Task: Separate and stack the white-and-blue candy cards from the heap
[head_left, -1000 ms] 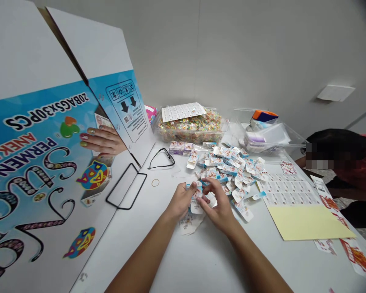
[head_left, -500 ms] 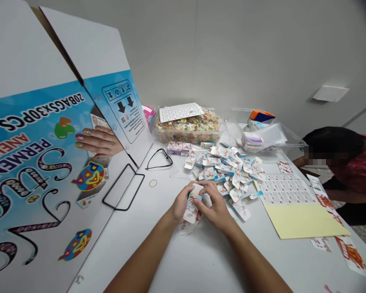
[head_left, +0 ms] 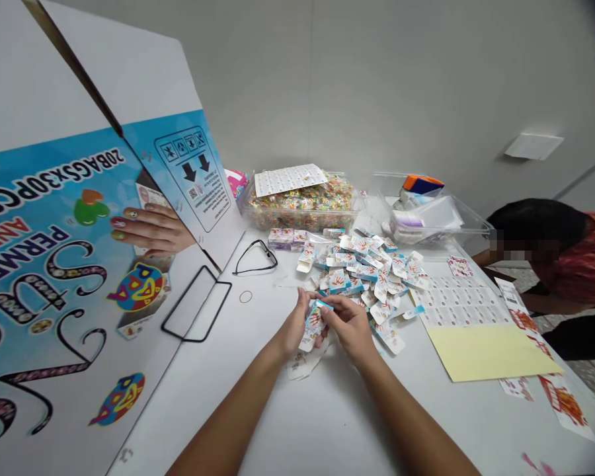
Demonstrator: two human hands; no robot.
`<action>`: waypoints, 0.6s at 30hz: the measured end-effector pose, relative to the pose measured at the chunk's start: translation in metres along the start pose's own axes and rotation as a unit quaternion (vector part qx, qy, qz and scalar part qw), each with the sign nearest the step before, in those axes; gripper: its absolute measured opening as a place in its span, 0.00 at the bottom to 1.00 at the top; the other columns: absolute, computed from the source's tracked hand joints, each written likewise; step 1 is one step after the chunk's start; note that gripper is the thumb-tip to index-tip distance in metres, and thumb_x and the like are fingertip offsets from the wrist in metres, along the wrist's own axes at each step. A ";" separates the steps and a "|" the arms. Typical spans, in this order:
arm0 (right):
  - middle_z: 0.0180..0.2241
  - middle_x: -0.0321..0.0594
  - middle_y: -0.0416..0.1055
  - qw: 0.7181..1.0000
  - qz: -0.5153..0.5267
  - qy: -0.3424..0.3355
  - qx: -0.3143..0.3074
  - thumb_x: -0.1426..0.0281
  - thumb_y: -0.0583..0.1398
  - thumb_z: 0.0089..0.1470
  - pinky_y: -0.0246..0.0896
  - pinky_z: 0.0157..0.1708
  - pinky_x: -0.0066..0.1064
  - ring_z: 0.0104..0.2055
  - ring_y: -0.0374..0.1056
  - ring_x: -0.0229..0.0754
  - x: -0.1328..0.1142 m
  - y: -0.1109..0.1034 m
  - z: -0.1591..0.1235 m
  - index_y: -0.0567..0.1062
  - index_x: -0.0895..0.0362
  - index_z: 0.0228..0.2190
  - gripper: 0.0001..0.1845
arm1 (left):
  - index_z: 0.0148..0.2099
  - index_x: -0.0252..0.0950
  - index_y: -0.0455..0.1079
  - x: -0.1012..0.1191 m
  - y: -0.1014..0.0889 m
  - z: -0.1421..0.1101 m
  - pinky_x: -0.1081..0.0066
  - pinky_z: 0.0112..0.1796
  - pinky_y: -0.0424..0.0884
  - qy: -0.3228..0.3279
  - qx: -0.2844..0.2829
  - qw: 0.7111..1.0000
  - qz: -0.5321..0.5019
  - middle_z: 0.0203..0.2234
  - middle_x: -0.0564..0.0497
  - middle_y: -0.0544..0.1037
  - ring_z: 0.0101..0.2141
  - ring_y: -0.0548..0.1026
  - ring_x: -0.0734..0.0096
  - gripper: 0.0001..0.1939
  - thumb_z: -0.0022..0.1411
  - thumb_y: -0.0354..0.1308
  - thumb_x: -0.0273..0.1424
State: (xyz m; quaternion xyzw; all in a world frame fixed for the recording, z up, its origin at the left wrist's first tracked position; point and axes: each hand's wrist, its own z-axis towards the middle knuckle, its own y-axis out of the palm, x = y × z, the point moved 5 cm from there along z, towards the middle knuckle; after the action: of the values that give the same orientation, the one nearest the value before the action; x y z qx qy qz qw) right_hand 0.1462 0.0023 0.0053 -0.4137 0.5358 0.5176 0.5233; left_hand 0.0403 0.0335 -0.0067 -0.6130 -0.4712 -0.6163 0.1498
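Note:
A small printed carton [head_left: 313, 326], white and blue with a red hand picture, sits between my two hands over the table. My left hand [head_left: 293, 325] is closed around its left side. At its right edge, the fingers of my right hand [head_left: 348, 324] pinch it, the thumb on its printed face. Beneath my hands lie several flat white cartons [head_left: 305, 363], partly hidden. Just beyond my fingers spreads a heap of similar small cartons [head_left: 361, 264], some with flaps standing out.
A large printed cardboard box [head_left: 79, 264] stands at the left, by black glasses [head_left: 255, 258] and a rubber band [head_left: 246, 297]. Behind are a tub of colourful wrapped pieces [head_left: 297, 215] and a clear bin [head_left: 436, 241]. Sticker sheets [head_left: 459, 301] lie right, near another person [head_left: 570, 258].
The carton's blue top end now shows above my fingers, and my right hand has shifted slightly along it. The whole view has moved a little.

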 end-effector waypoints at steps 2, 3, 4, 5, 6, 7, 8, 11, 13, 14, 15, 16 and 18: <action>0.27 0.34 0.74 0.997 0.066 0.033 -0.012 0.57 0.65 0.54 0.66 0.14 0.33 0.15 0.69 0.40 0.005 0.001 0.000 0.76 0.53 0.38 0.15 | 0.52 0.39 0.60 -0.001 0.000 0.000 0.75 0.17 0.61 0.002 -0.005 1.000 0.009 0.17 0.57 0.70 0.13 0.66 0.73 0.38 0.61 0.30 0.63; 0.28 0.35 0.75 0.996 0.082 0.035 -0.016 0.57 0.65 0.53 0.67 0.14 0.34 0.15 0.69 0.40 0.006 0.001 0.000 0.77 0.53 0.37 0.15 | 0.52 0.39 0.60 -0.001 0.000 0.000 0.75 0.18 0.62 0.005 -0.006 1.000 0.010 0.17 0.56 0.70 0.13 0.66 0.73 0.37 0.61 0.31 0.63; 0.30 0.36 0.76 0.995 0.088 0.030 -0.019 0.58 0.66 0.52 0.69 0.16 0.35 0.17 0.71 0.41 0.006 0.000 0.001 0.77 0.54 0.36 0.14 | 0.52 0.39 0.60 0.000 0.000 -0.001 0.75 0.18 0.62 0.005 -0.006 1.000 0.008 0.17 0.56 0.70 0.14 0.66 0.73 0.37 0.61 0.31 0.63; 0.32 0.38 0.77 0.996 0.088 0.021 -0.019 0.58 0.67 0.51 0.71 0.19 0.36 0.20 0.73 0.42 0.005 -0.001 0.000 0.78 0.54 0.34 0.13 | 0.51 0.39 0.60 0.001 0.000 -0.001 0.75 0.17 0.62 0.003 -0.005 1.000 0.005 0.17 0.56 0.70 0.13 0.66 0.72 0.37 0.61 0.32 0.64; 0.35 0.40 0.78 0.996 0.082 0.012 -0.021 0.59 0.68 0.50 0.72 0.21 0.36 0.24 0.75 0.43 0.004 -0.002 0.000 0.79 0.54 0.33 0.13 | 0.51 0.39 0.60 0.002 0.000 -0.002 0.75 0.17 0.61 -0.004 -0.004 1.000 0.001 0.16 0.56 0.70 0.13 0.66 0.72 0.38 0.60 0.32 0.64; 0.37 0.41 0.78 0.997 0.071 0.006 -0.024 0.58 0.67 0.51 0.73 0.23 0.36 0.27 0.76 0.44 0.003 -0.002 0.000 0.79 0.54 0.32 0.12 | 0.51 0.39 0.60 0.003 0.001 -0.003 0.75 0.16 0.60 -0.015 -0.003 1.000 -0.004 0.16 0.56 0.70 0.13 0.65 0.72 0.39 0.59 0.32 0.65; 0.40 0.42 0.78 0.998 0.054 0.001 -0.028 0.58 0.66 0.52 0.72 0.23 0.36 0.29 0.76 0.45 0.001 -0.001 -0.001 0.80 0.54 0.32 0.12 | 0.52 0.39 0.61 0.004 0.001 -0.003 0.75 0.16 0.60 -0.025 0.000 1.000 -0.009 0.15 0.56 0.70 0.12 0.65 0.72 0.39 0.59 0.31 0.65; 0.43 0.43 0.78 0.997 -0.033 -0.050 -0.042 0.58 0.61 0.58 0.74 0.31 0.40 0.34 0.77 0.47 -0.006 0.003 -0.003 0.81 0.51 0.40 0.13 | 0.52 0.39 0.62 0.010 -0.001 -0.005 0.75 0.15 0.58 -0.030 0.017 0.999 -0.023 0.14 0.57 0.68 0.12 0.64 0.72 0.40 0.59 0.31 0.66; 0.42 0.43 0.79 0.984 -0.114 -0.137 -0.032 0.62 0.60 0.60 0.71 0.44 0.47 0.42 0.76 0.49 -0.016 0.005 -0.005 0.80 0.50 0.45 0.13 | 0.52 0.39 0.63 0.012 -0.003 -0.005 0.75 0.16 0.58 -0.021 0.026 0.999 -0.028 0.15 0.58 0.67 0.12 0.64 0.73 0.40 0.59 0.33 0.65; 0.41 0.43 0.79 0.971 -0.153 -0.184 -0.025 0.65 0.60 0.60 0.68 0.49 0.49 0.45 0.74 0.49 -0.021 0.006 -0.006 0.79 0.49 0.46 0.13 | 0.51 0.39 0.64 0.013 -0.004 -0.005 0.75 0.16 0.59 -0.020 0.027 0.999 -0.027 0.16 0.57 0.68 0.12 0.64 0.73 0.40 0.59 0.33 0.65; 0.42 0.43 0.79 0.956 -0.188 -0.226 -0.022 0.67 0.60 0.60 0.66 0.52 0.50 0.47 0.73 0.49 -0.025 0.006 -0.008 0.79 0.49 0.46 0.13 | 0.51 0.40 0.65 0.013 -0.005 -0.006 0.75 0.16 0.59 -0.022 0.025 0.999 -0.024 0.17 0.57 0.69 0.12 0.64 0.74 0.39 0.59 0.34 0.65; 0.43 0.43 0.79 0.941 -0.216 -0.259 -0.025 0.69 0.59 0.60 0.64 0.52 0.50 0.48 0.73 0.48 -0.029 0.007 -0.009 0.78 0.49 0.46 0.13 | 0.51 0.40 0.65 0.012 -0.006 -0.006 0.75 0.16 0.59 -0.027 0.021 0.999 -0.019 0.19 0.57 0.71 0.13 0.65 0.74 0.38 0.59 0.35 0.65; 0.45 0.43 0.78 0.919 -0.255 -0.298 -0.042 0.72 0.59 0.59 0.65 0.51 0.48 0.48 0.72 0.48 -0.033 0.009 -0.012 0.78 0.50 0.46 0.13 | 0.51 0.41 0.66 0.011 -0.007 -0.007 0.74 0.16 0.59 -0.043 0.005 0.999 -0.006 0.21 0.56 0.72 0.13 0.65 0.75 0.37 0.60 0.37 0.64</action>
State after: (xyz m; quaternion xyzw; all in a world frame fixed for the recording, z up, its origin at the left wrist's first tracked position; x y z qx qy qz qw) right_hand 0.1397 -0.0115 0.0378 -0.3845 0.2087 0.4882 0.7551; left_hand 0.0284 0.0362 0.0014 -0.6353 -0.4840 -0.5877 0.1293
